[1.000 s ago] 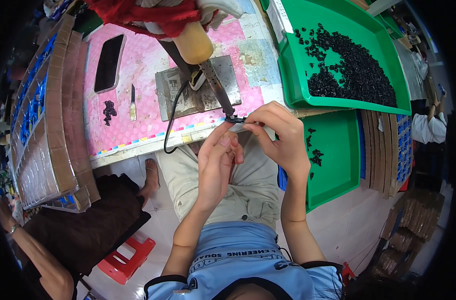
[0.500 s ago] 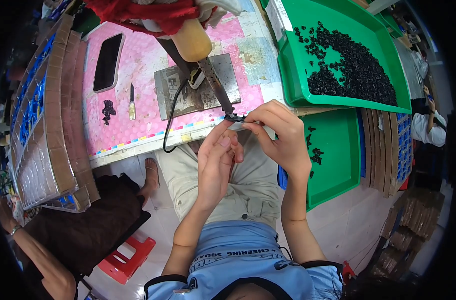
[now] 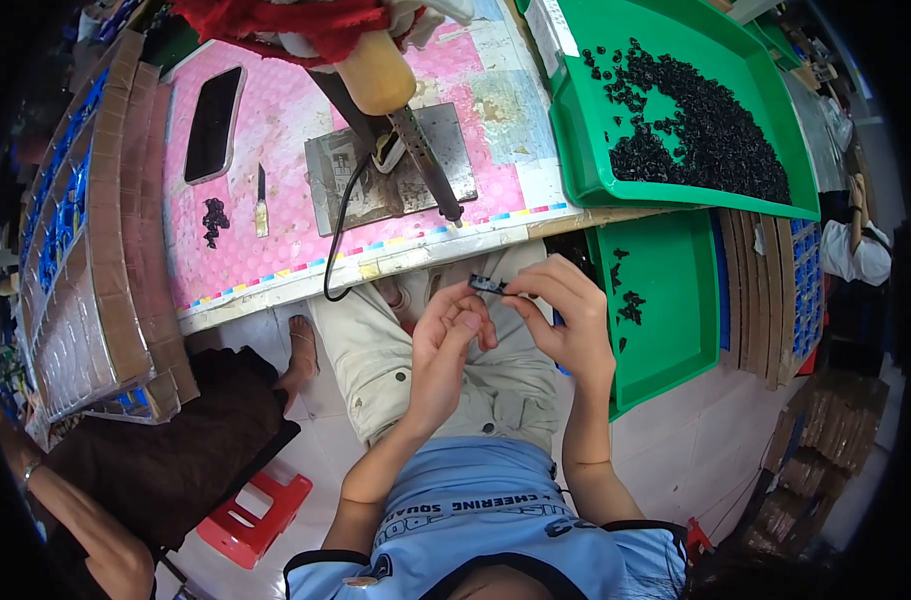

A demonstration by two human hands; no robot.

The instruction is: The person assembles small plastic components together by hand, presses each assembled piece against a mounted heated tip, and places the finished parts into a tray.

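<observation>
Above my lap, my right hand [image 3: 570, 325] pinches the right end of a small dark, oblong plastic part [image 3: 487, 284] between thumb and fingertips. My left hand [image 3: 445, 345] has its fingers curled, with the index fingertip against the part's left end; its palm is partly hidden. Just beyond the part, at the table edge, is the tip of a soldering iron [image 3: 430, 165] with a tan handle. It slants down over a worn metal plate [image 3: 325, 185], and a red cloth [image 3: 285, 25] is bundled around its upper end.
A phone [image 3: 213, 125], a small knife [image 3: 262, 200] and several black bits [image 3: 214, 222] lie on the pink table covering [image 3: 275, 240]. Green trays [image 3: 585, 150] with black pieces stand at the right. Boxes [image 3: 95, 250] stand at the left, near another person's arm [image 3: 90, 515] and a red stool [image 3: 255, 520].
Both hands have drawn back from the iron's tip toward my lap, bringing the small dark part with them. The part is now clear of the tip. The iron stays in place.
</observation>
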